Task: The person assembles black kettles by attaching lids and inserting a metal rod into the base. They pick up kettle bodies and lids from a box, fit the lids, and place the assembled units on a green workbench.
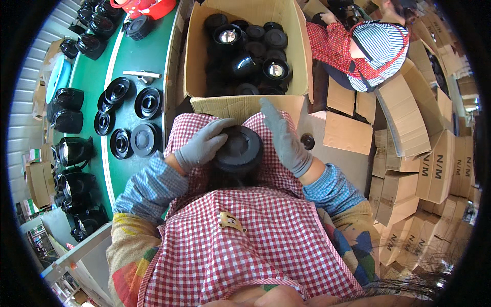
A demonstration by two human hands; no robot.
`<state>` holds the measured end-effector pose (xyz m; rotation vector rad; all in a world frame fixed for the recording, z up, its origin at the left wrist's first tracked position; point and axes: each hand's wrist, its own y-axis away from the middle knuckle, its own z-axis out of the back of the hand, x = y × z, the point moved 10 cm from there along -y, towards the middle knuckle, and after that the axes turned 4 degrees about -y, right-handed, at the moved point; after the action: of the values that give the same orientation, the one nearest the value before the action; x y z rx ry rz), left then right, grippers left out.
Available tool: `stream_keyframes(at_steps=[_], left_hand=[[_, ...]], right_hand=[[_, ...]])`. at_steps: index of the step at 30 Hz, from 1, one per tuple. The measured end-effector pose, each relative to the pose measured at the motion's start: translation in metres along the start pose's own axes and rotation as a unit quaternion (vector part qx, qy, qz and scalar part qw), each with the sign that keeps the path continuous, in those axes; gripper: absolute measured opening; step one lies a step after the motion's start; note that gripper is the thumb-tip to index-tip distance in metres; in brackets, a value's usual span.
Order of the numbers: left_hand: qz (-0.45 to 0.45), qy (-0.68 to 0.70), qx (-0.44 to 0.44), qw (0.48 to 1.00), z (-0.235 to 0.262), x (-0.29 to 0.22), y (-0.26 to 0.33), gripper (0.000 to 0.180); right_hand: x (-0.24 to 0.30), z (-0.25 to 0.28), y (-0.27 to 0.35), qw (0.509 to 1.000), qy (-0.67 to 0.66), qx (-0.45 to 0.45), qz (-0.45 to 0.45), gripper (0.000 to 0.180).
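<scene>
Left grip, gloved in grey (204, 145), is touching the left edge of a round black pot (238, 149), its fingers bending over the rim; I cannot tell whether it is clamping. Right grip (286, 139) is standing open just beside the pot's right side, apart from it, fingers pointing away from me. The pot is sitting over my lap, on the checked apron (266, 240). Beyond my knees, a cardboard box (230, 106) is holding more black pots. To my left, black rings (148, 103) are lying on the green bench (120, 171).
</scene>
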<state>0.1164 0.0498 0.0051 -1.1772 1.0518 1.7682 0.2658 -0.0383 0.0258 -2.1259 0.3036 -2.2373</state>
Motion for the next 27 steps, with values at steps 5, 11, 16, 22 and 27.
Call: stream_keyframes(at_steps=[5,11,16,22,27], left_hand=[[-0.141,-0.259,-0.135,0.946,-0.021,-0.077,0.074,0.068],[-0.033,-0.133,-0.072,0.988,0.007,-0.052,0.06,0.056],[0.032,0.138,-0.018,0.99,-0.012,-0.027,0.043,0.039],[0.167,0.019,-0.006,0.986,-0.013,0.018,-0.008,0.036],[-0.007,-0.045,-0.105,0.993,0.076,0.034,-0.024,0.035]], right_hand=[[-0.006,-0.05,0.03,0.982,-0.174,-0.005,-0.072,0.098],[0.017,-0.064,0.05,0.982,-0.005,0.132,-0.134,0.107],[0.001,-0.072,0.055,0.982,-0.034,0.072,-0.17,0.087],[-0.032,-0.059,0.044,0.95,-0.209,0.077,-0.22,0.073],[0.06,-0.039,-0.012,0.899,0.426,0.048,0.091,0.076]])
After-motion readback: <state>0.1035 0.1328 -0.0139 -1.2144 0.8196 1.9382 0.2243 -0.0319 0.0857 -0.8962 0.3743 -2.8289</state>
